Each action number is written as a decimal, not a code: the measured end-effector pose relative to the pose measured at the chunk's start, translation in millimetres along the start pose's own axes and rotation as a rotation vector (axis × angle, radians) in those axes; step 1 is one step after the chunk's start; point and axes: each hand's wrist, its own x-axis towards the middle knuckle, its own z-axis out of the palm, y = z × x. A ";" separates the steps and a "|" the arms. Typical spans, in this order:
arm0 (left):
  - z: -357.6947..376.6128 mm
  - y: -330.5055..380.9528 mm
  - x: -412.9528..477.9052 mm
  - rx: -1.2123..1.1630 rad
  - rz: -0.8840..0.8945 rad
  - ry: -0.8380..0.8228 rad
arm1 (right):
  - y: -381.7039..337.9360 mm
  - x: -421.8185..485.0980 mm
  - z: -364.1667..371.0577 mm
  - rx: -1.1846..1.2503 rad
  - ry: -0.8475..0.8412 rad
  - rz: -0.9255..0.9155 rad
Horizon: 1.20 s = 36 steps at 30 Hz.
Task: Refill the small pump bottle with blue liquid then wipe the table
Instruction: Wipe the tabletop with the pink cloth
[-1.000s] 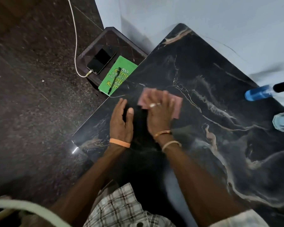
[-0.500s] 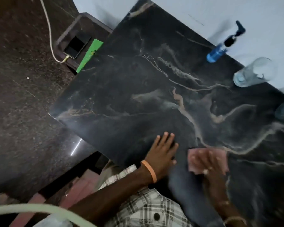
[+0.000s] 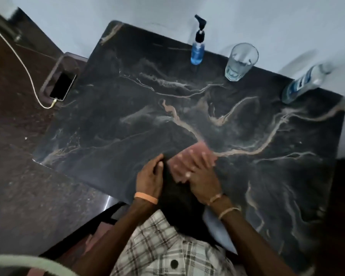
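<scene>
A pink cloth (image 3: 197,154) lies flat on the black marble table (image 3: 108,126) near its front edge. My right hand (image 3: 199,176) presses down on the cloth with the fingers spread; the hand is blurred. My left hand (image 3: 149,178) rests on the table just left of the cloth, fingers loosely curled, holding nothing. The small pump bottle (image 3: 198,46) with blue liquid and a black pump stands upright at the table's far edge, by the wall.
A clear glass (image 3: 240,62) stands right of the pump bottle. A clear plastic bottle (image 3: 305,82) with a blue label stands at the far right corner. A phone (image 3: 62,86) on a white cable lies on a low stool left of the table.
My right hand has slid the cloth across the table near the front edge, and my left hand has stayed beside it. The view has swung, bringing the whole table in.
</scene>
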 end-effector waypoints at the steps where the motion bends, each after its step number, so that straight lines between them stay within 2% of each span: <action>1: -2.3 -3.7 -1.8 0.028 0.043 -0.020 | 13.0 -7.4 -0.3 0.008 0.057 0.088; 4: -11.6 -15.8 -5.8 0.074 0.100 -0.008 | 46.6 -41.1 -9.8 0.060 0.127 0.587; 6: -16.5 -21.3 -4.1 0.076 0.093 0.020 | 32.3 -41.4 -10.8 0.093 0.230 0.787; 8: -15.6 -22.9 -3.1 0.051 0.057 0.036 | -15.5 -16.0 -2.2 0.168 0.205 0.687; 11: -21.9 -26.7 8.2 -0.061 0.005 0.047 | -71.8 22.4 22.6 0.194 -0.060 0.301; 12: -25.3 -27.7 14.2 -0.100 -0.016 0.049 | -76.2 39.4 29.0 0.167 -0.102 0.233; 14: -37.7 -32.5 28.1 -0.150 -0.057 0.082 | -75.5 82.9 35.2 0.141 -0.135 0.261; 18: -79.8 -50.7 66.2 -0.165 -0.126 0.146 | -78.2 195.3 38.3 0.114 -0.050 0.569; 20: -102.0 -60.4 88.7 -0.174 -0.134 0.199 | -96.9 240.7 42.1 0.125 -0.022 0.577; 21: -114.1 -65.2 100.7 -0.168 -0.124 0.231 | -111.1 255.3 47.7 0.135 -0.044 0.502; 23: -133.6 -74.4 124.0 -0.108 -0.074 0.254 | -144.0 253.0 61.8 0.098 -0.150 0.188; 25: -142.5 -83.9 141.5 -0.002 -0.009 0.160 | -166.2 211.0 66.2 0.077 -0.233 -0.046; 27: -147.0 -88.7 150.4 0.036 0.037 -0.036 | -157.6 161.5 62.0 0.086 -0.264 -0.081; 29: -142.5 -90.8 151.1 0.074 0.169 -0.233 | -123.0 123.4 47.1 0.084 -0.228 0.016; 31: -136.5 -89.5 149.1 0.079 0.275 -0.334 | -85.2 97.8 23.3 0.069 -0.139 0.228; 34: -131.7 -84.2 158.6 0.013 0.276 -0.323 | -51.4 111.1 0.0 0.031 0.062 0.747; 36: -131.8 -82.2 167.6 -0.036 0.211 -0.253 | -73.3 152.3 12.0 0.140 0.260 1.175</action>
